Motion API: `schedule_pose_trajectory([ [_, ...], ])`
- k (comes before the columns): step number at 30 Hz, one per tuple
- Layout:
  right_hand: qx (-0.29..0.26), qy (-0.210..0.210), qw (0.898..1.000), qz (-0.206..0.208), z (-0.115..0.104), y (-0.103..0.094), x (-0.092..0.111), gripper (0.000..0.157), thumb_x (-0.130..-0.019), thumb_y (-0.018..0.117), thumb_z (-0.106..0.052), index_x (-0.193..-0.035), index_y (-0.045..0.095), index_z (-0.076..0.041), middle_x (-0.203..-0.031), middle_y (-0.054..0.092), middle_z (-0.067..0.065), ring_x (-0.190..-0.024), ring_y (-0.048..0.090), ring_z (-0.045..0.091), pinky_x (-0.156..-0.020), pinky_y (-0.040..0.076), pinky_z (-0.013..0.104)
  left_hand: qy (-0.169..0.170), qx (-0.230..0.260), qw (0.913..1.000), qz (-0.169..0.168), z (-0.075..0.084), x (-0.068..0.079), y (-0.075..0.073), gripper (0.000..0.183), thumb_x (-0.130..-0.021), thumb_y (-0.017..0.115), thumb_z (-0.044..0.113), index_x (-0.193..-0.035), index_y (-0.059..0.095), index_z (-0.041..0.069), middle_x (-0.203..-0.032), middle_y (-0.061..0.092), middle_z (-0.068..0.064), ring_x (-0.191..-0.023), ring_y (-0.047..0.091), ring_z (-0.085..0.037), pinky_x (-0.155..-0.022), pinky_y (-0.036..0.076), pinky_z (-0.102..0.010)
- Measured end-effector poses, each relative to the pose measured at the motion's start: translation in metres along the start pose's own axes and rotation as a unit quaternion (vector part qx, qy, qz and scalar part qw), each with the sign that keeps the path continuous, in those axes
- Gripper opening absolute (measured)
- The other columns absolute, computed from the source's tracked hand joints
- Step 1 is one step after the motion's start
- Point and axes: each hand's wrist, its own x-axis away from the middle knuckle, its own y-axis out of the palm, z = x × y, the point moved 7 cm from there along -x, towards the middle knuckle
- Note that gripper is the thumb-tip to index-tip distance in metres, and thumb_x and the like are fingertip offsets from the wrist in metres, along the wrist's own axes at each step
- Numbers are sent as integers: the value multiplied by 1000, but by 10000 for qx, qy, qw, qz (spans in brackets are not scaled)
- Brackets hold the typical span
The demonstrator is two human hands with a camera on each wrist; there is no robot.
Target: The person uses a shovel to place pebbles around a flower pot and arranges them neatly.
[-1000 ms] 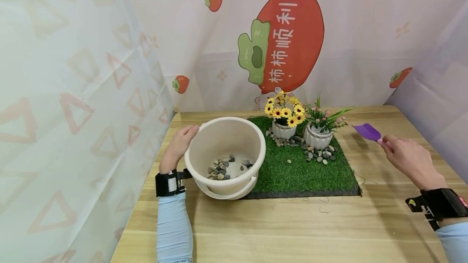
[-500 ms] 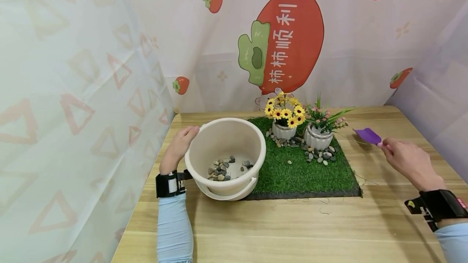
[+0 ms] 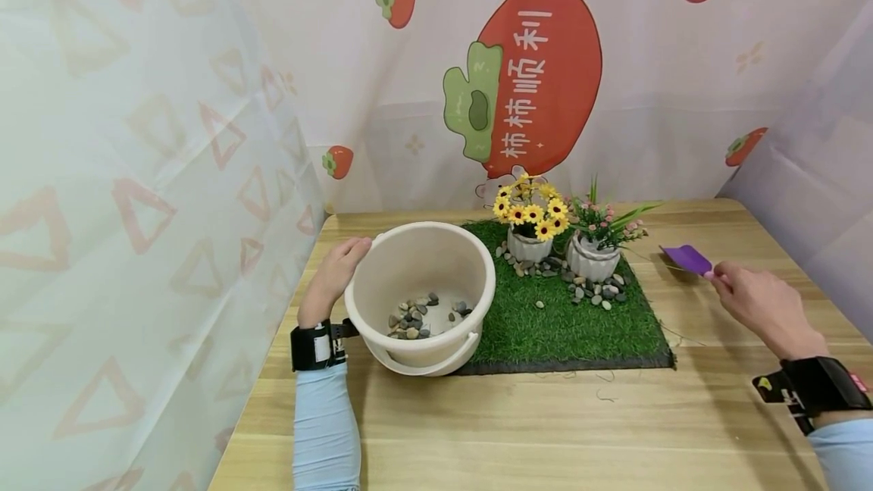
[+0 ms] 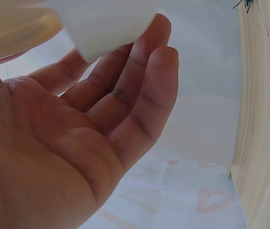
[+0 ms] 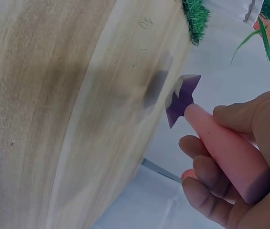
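Note:
My left hand [image 3: 332, 276] holds the left rim of a cream plastic bucket [image 3: 364, 309]. In the left wrist view its fingers [image 4: 146, 102] curve up around a white part of the bucket [image 4: 108, 28]. Several small stones [image 3: 411, 317] lie on the bucket's bottom. At the right, my right hand [image 3: 767, 305] grips a small trowel [image 3: 689, 259] by its pink handle [image 5: 225, 150], thumb along one side and fingers curled beneath. The purple blade [image 5: 185, 98] points toward the flowerpots, a little above the table, where its shadow falls.
A green turf mat [image 3: 580, 336] lies right of the bucket. On it stand a pot of yellow flowers [image 3: 528, 246] and a white pot with pink flowers [image 3: 592, 258], stones [image 3: 595, 292] heaped around them. Printed curtains [image 3: 409, 120] enclose the wooden table [image 3: 518, 430].
My right hand and the trowel have sunk very slightly toward the table. The left hand keeps its hold on the bucket, which has stayed in place.

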Motion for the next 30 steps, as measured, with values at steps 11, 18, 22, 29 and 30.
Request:
schedule_pose_trajectory([
  [11, -19, -11, 10000, 36, 0, 4, 2, 22, -98, 57, -16, -109, 60, 2, -66, 58, 4, -54, 45, 16, -45, 29, 30, 12, -112, 9999, 14, 4, 2, -1, 42, -106, 42, 27, -124, 61, -5, -115, 65, -27, -96, 65, -30, -81, 50, -27],
  [18, -49, 28, 10000, -41, 2, 6, 3, 20, -98, 57, -15, -107, 60, 3, -67, 57, 4, -55, 44, 16, -47, 29, 30, -6, -3, 10000, -7, 1, 1, 0, 42, -106, 42, 27, -125, 61, -6, -113, 65, -29, -89, 66, -25, -76, 51, -25],
  [22, -84, 85, 9998, -154, 2, 10, 4, 21, -99, 56, -16, -108, 59, 3, -69, 59, 6, -56, 47, 17, -46, 30, 30, 9, 79, 10000, -17, 0, 0, 0, 42, -106, 41, 27, -124, 60, -7, -111, 65, -30, -86, 66, -23, -74, 52, -25],
  [29, -219, 226, 9980, -544, 6, 18, 6, 28, -102, 50, -24, -113, 57, 1, -72, 61, 7, -58, 51, 20, -45, 34, 32, 67, 12, 10000, -28, -9, -7, 0, 42, -106, 41, 26, -124, 60, -7, -110, 65, -29, -81, 66, -17, -73, 52, -25],
  [30, -256, 261, 9973, -638, 7, 20, 6, 30, -103, 49, -27, -113, 57, 1, -73, 62, 7, -59, 53, 21, -46, 36, 33, 56, 78, 9999, -36, -14, -10, 1, 42, -106, 42, 27, -124, 61, -6, -109, 65, -29, -80, 66, -17, -72, 53, -25],
])
